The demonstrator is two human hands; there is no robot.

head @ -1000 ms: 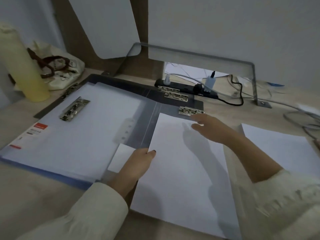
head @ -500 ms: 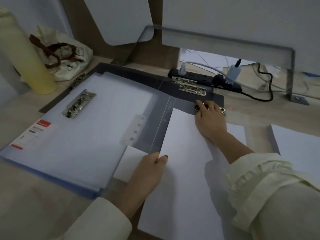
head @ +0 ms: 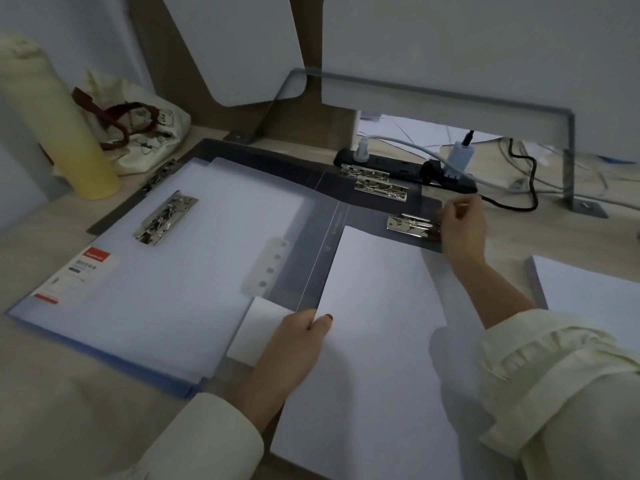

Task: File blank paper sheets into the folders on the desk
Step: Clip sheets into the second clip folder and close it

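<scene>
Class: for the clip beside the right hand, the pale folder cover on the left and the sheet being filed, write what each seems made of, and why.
Clip: metal, probably plated steel; bright, mirror-like glints.
Folder cover: likely frosted plastic; matte, translucent, the dark folder showing faintly through its right edge.
Sheet: plain paper; white, matte, thin where the left hand grips it.

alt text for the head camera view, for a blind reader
A person's left hand pinches the edge of a blank sheet lying on an open dark folder, while the right hand grips the end of its metal clip. A pale folder lies to the left, a paper stack to the right.
</scene>
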